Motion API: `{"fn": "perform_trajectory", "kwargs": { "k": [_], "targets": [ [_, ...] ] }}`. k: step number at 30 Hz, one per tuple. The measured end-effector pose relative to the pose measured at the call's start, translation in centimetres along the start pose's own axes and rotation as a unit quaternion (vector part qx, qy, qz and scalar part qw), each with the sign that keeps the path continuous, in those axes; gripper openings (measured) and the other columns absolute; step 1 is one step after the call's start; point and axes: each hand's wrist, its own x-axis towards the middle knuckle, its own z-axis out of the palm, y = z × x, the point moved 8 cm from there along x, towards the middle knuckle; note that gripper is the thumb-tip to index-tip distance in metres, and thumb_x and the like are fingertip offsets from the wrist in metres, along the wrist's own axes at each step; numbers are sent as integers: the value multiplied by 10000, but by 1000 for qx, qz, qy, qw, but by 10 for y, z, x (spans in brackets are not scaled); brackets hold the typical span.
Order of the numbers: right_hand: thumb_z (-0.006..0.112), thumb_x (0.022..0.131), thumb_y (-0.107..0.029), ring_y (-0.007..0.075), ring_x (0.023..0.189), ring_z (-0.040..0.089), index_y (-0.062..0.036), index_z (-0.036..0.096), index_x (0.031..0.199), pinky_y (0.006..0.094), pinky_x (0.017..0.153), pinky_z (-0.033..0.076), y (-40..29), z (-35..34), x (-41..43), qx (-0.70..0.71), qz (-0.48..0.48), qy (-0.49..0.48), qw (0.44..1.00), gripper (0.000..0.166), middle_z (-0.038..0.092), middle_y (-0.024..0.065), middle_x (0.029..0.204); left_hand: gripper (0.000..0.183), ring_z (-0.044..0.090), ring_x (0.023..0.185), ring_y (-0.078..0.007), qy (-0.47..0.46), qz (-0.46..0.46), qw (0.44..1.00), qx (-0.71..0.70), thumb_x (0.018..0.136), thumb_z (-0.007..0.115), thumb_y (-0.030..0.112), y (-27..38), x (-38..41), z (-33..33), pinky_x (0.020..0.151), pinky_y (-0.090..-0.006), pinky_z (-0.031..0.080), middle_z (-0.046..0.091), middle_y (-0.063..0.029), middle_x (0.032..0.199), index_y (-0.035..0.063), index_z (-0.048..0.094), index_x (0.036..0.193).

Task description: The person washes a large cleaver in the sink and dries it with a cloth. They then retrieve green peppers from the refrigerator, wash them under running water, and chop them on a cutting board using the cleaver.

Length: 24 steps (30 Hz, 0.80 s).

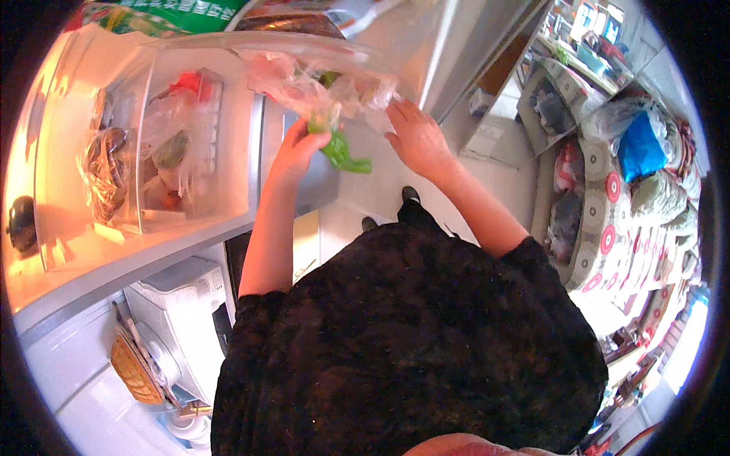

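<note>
My left hand [302,142] is closed around one end of a green pepper [348,157], whose other end points down and to the right. Thin clear plastic bags [296,82] lie right above it at the rim of a transparent refrigerator bin, with something green among them. My right hand [416,131] touches the right edge of this crumpled plastic with its fingertips; whether it grips it cannot be told. At the left, a clear drawer [142,142] inside the lit refrigerator holds bagged produce, a dark green vegetable [171,149] among it.
Green printed packaging [188,14] sits in the upper door area. Below the refrigerator ledge [154,265] stand a white appliance [177,308] and a wicker basket [134,362]. A mirrored panel [502,108] rises at the right, beside a patterned cloth cover [593,228] with bags on it.
</note>
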Motion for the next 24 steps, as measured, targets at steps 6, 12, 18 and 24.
{"fn": "perform_trajectory", "kwargs": {
  "k": [6, 12, 18, 24],
  "targets": [
    [727, 606, -128, 298, 966, 497, -32, 537, 896, 378, 793, 433, 19, -74, -31, 60, 12, 165, 984, 359, 537, 152, 973, 441, 365, 1123, -267, 171, 182, 907, 339, 623, 645, 279, 44, -42, -41, 895, -394, 347, 327, -142, 1257, 48, 581, 993],
    [746, 616, -103, 226, 1057, 449, 6, 314, 1263, 331, 862, 395, 72, -123, -3, 212, 136, 261, 932, 786, 422, 141, 1184, 598, 225, 1257, -354, 47, 314, 814, 487, 637, 641, 402, 76, 0, 21, 1008, -460, 217, 216, -211, 1363, 42, 536, 1104],
    [691, 664, 6, 187, 964, 498, 15, 368, 1167, 304, 846, 407, 72, -109, 13, 377, 127, 172, 901, 597, 489, 106, 1077, 586, 503, 1030, -291, -76, 35, 954, 288, 630, 621, 361, 1, 95, 46, 864, -356, 399, 534, -163, 1106, 19, 541, 1099],
    [696, 641, 47, 190, 982, 495, 4, 343, 1212, 305, 848, 415, 76, -104, 5, 369, 142, 141, 908, 673, 480, 105, 1108, 545, 565, 932, -280, -127, 37, 899, 418, 643, 577, 380, 46, 70, 54, 803, -363, 443, 592, -162, 988, 25, 544, 1057]
  ]
}}
